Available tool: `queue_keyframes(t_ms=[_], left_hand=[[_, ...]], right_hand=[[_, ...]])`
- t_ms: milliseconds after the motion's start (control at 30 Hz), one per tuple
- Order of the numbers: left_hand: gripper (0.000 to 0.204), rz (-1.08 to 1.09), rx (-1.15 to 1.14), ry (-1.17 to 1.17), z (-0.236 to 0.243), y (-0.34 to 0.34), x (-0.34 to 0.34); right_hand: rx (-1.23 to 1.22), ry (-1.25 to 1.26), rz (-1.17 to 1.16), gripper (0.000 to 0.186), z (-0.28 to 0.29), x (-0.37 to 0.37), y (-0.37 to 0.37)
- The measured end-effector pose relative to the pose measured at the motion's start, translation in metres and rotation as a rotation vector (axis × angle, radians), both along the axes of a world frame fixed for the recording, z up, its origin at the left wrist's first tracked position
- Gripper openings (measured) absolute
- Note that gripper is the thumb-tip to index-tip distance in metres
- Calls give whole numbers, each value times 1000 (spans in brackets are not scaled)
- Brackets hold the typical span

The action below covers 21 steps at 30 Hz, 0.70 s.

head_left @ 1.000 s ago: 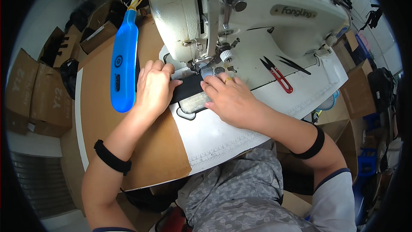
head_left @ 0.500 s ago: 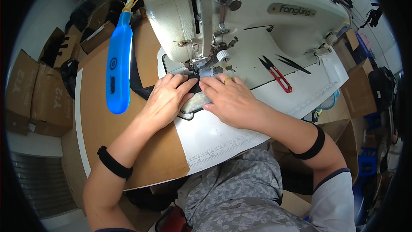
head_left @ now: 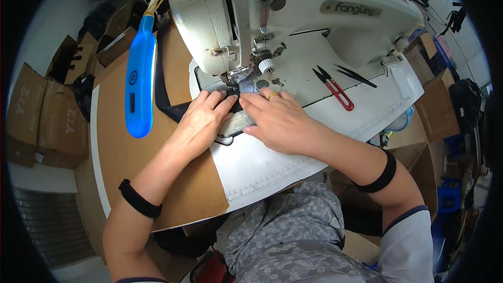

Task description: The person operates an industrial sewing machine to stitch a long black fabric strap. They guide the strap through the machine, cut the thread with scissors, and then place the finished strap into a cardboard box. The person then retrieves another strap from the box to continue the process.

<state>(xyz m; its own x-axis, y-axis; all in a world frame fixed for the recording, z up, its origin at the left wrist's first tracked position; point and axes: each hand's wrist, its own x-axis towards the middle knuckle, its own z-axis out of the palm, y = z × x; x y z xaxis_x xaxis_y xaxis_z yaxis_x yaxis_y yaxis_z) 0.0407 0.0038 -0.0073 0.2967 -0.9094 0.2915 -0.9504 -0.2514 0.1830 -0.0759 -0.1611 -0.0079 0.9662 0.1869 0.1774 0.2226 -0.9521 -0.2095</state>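
Dark fabric piece (head_left: 237,106) mostly under both hands, needle area perhaps behind presser foot

One sewing machine (head_left: 293,15) stands on the counter (head_left: 272,167), with one blue lamp (head_left: 139,81). Two hands, left (head_left: 201,123) and right (head_left: 277,120). One red snips (head_left: 335,88), two wristbands.

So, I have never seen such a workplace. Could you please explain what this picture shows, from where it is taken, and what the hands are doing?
The picture comes from a camera worn on the person's head, looking down; its wide lens bends straight edges. The big white machine is an industrial sewing machine on a work table. The left hand and the right hand lie flat, side by side, pressing a dark piece of fabric near the needle. Nothing is gripped; the fingers only press it down. A black strap runs off to the left. Beside it is a blue lamp-like bar. On the right lie red-handled snips and black tweezers.
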Motion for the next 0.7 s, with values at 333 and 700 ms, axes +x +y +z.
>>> queue_keyframes(t_ms=[333, 700], left_hand=[[36, 17, -8, -85, -3, -1, 4], [28, 71, -77, 18, -3, -4, 8]], right_hand=[[-34, -8, -13, 51, -4, 7, -1], [-13, 121, -100, 53, 7, 11, -1]])
